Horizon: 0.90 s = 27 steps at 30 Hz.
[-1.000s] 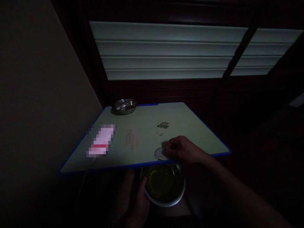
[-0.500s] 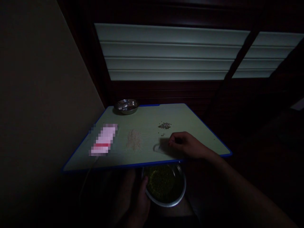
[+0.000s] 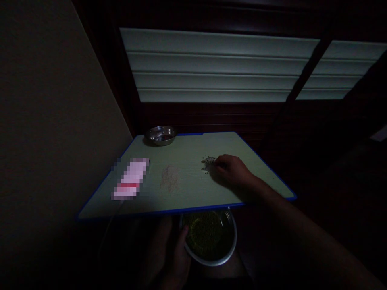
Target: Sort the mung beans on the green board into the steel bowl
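Observation:
Below the table edge, my left hand (image 3: 180, 253) grips the side of a metal bowl (image 3: 211, 264), thumb on its rim. Small green grains that look like mung beans (image 3: 207, 233) fill its bottom. My right hand (image 3: 232, 169) is over the right part of the table, fingertips pinched together at the edge of a small pile of dark grains (image 3: 208, 162). Whatever is between those fingertips is too small and dark to make out. Left of that pile, a patch of pale grains like rice (image 3: 170, 178) lies spread on the tabletop.
The pale green table (image 3: 193, 147) has a blue edge. A shallow metal bowl (image 3: 160, 141) stands at its back left corner. A pixelated phone-like thing (image 3: 131, 179) with a cable lies at the left. A wall and a slatted wooden panel (image 3: 211, 64) bound the table.
My right hand has moved forward from near the table's front edge to the dark grains. My left hand and the bowl it holds have stayed nearly still.

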Available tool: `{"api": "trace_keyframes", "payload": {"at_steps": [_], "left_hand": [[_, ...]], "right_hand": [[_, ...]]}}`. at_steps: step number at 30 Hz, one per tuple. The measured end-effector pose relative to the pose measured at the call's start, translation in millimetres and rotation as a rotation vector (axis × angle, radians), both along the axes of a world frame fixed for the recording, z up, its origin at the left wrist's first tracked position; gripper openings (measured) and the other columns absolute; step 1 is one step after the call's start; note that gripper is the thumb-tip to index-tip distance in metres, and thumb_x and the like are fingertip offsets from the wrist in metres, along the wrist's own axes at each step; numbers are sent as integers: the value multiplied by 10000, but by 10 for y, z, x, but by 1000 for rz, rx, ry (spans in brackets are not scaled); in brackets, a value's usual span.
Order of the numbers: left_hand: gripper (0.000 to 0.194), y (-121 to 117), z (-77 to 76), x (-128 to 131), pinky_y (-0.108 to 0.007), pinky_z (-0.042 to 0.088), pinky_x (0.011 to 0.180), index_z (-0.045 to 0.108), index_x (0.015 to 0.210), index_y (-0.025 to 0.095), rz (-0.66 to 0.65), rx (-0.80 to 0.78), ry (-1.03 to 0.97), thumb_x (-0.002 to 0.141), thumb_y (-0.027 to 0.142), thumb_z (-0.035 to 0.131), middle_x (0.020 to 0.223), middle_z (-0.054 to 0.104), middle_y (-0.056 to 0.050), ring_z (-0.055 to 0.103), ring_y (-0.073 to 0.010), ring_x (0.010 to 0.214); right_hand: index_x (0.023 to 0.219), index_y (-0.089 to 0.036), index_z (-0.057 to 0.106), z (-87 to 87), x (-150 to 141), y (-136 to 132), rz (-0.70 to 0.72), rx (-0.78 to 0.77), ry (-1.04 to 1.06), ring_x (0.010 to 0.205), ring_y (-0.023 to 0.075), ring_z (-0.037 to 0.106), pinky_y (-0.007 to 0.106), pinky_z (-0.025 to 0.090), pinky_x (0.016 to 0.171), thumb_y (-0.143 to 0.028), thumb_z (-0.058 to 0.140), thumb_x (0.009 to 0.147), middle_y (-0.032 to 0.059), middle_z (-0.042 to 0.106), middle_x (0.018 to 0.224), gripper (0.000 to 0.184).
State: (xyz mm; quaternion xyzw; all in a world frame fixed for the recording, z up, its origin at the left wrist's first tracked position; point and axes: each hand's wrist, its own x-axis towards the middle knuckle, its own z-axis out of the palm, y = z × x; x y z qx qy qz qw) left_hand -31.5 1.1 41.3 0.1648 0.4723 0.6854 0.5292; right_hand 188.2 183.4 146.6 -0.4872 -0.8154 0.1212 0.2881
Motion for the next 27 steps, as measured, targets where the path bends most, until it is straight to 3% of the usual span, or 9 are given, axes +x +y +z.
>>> {"api": "trace_keyframes", "payload": {"at_steps": [5, 9, 13, 17, 21, 27], "left_hand": [[673, 55, -158, 185, -459, 399, 1176, 648, 1360, 325, 21, 4, -8, 709, 219, 780, 1443, 659, -52, 461, -364, 1452], [739, 69, -248, 201, -474, 415, 1165, 610, 1408, 369, -17, 12, -6, 705, 234, 793, 1467, 641, -35, 507, -374, 1413], [723, 49, -199, 175, -500, 432, 1150, 600, 1425, 369, -19, -5, -9, 732, 271, 780, 1442, 659, -40, 561, -383, 1357], [721, 20, -123, 192, -429, 393, 1182, 585, 1442, 375, -43, -13, 16, 760, 256, 784, 1500, 614, -12, 503, -336, 1419], [790, 30, -171, 249, -452, 439, 1141, 519, 1496, 363, -26, -42, -52, 748, 260, 752, 1502, 612, -29, 557, -336, 1367], [742, 74, -221, 313, -487, 446, 1134, 616, 1411, 319, 66, -118, -92, 680, 292, 739, 1377, 700, -57, 602, -375, 1300]], "right_hand": [[813, -210, 739, 15, 16, -41, 87, -31, 25, 760, 201, 609, 321, 440, 734, -177, 645, 784, 65, 707, 833, 104], [779, -203, 707, 19, 69, -114, 144, -62, 129, 779, 197, 613, 318, 453, 745, -200, 623, 787, 52, 689, 811, 85], [723, -193, 647, -6, 97, -196, 33, -85, 220, 724, 186, 586, 309, 430, 688, -232, 575, 766, 34, 653, 738, 92], [667, -202, 587, -69, 84, -252, -76, -170, 230, 647, 167, 538, 290, 383, 618, -259, 549, 734, 0, 593, 637, 96], [671, -203, 596, -110, 59, -275, -133, -185, 195, 630, 170, 531, 299, 365, 611, -264, 544, 737, 6, 601, 629, 103], [685, -200, 608, -135, 40, -262, -153, -158, 192, 619, 166, 522, 298, 366, 612, -245, 559, 754, 16, 616, 634, 96]]}}
